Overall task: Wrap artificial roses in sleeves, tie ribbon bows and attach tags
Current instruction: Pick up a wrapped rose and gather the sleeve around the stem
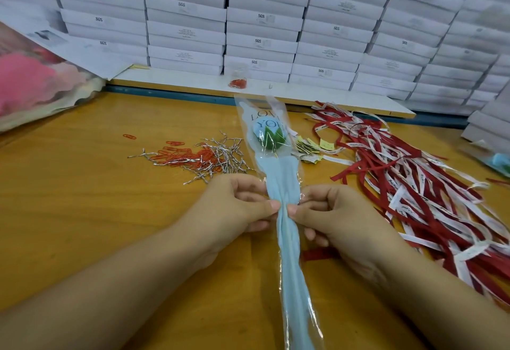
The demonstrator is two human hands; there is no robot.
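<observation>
One artificial light-blue rose with green leaves (269, 135) is sitting inside one long clear plastic sleeve with pale blue lining (289, 253), over the middle of the orange-brown wooden table (82, 211). Its long axis is running near to far, the bloom pointing away from the person and the stem end toward them. The left hand (234, 211) and right hand (339, 217) are pinching the sleeve's narrow waist from either side, thumbs and curled fingers closing on the film. Two heaps are lying to its left: silver twist ties (218, 156) and red paper clips (179, 155). To its right are lying one small heap of yellowish paper tags (307, 149) and a sprawl of red and white ribbons (414, 184), too many to count
</observation>
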